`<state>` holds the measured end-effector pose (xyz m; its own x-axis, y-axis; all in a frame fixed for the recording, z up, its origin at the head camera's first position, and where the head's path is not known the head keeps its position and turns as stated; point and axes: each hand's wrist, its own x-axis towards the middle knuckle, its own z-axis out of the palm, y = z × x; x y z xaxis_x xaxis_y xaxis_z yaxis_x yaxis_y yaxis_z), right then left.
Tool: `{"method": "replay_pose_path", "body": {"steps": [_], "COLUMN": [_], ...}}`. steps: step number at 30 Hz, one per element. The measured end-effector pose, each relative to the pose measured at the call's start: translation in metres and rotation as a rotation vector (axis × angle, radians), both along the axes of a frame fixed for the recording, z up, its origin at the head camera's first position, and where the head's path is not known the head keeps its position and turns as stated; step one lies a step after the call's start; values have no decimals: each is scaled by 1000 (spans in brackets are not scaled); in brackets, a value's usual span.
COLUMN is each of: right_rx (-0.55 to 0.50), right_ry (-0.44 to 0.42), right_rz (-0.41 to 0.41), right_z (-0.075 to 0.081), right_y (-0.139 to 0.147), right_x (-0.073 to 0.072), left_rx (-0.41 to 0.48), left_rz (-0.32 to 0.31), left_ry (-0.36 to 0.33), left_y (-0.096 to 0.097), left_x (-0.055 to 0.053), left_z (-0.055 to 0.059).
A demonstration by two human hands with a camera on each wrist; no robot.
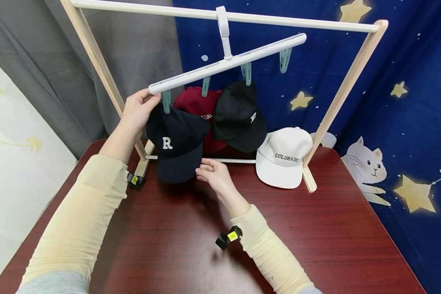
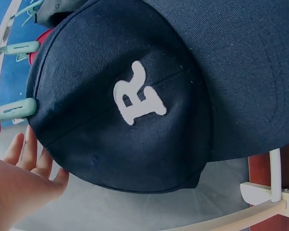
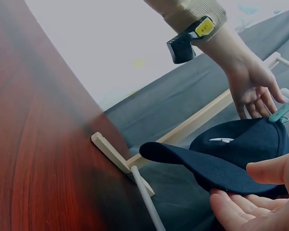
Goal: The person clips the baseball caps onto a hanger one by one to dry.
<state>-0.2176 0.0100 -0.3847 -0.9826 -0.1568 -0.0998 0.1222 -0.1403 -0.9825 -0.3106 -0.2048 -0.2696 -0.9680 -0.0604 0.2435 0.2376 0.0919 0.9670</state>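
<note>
A navy cap (image 1: pixel 172 136) with a white R hangs by a teal clip (image 1: pixel 166 102) at the low left end of the white hanger (image 1: pixel 228 63). At that end my left hand (image 1: pixel 137 112) has its thumb against the hanger, beside the clip; its fingers look loose in the left wrist view. My right hand (image 1: pixel 218 179) is at the navy cap's brim. In the right wrist view its fingers lie straight under the brim, with the thumb above it and a gap between. Further along, a black cap (image 1: pixel 237 118) hangs from another clip, overlapping a maroon cap (image 1: pixel 194 102).
A white COLORADO cap (image 1: pixel 283 153) rests on the red-brown table (image 1: pixel 176 245) by the rack's right foot. The hanger hooks over the rack's white top bar (image 1: pixel 297 22). Its rightmost clip (image 1: pixel 285 60) holds nothing. Wooden posts (image 1: pixel 343 96) stand on both sides.
</note>
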Motion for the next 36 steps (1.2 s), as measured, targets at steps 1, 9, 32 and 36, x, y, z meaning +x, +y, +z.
{"method": "replay_pose_path", "body": {"steps": [1,9,32,36], "right_rx": [1,8,30,52], "right_ry": [-3,-26,-3,1], "right_rz": [0,1,-40,-45], "right_z": [-1,-8,-14,-14], "right_y": [0,3,33,42], "right_x": [0,-1,-3,-4], "left_rx": [11,114,288,294], "left_rz": [3,-34,58,60], "left_ry": [5,48,110,140], "left_y": [-1,-5,-12,-12], "left_x": [0,4,26,29], "left_z": [-1,-8,-31,-33]}}
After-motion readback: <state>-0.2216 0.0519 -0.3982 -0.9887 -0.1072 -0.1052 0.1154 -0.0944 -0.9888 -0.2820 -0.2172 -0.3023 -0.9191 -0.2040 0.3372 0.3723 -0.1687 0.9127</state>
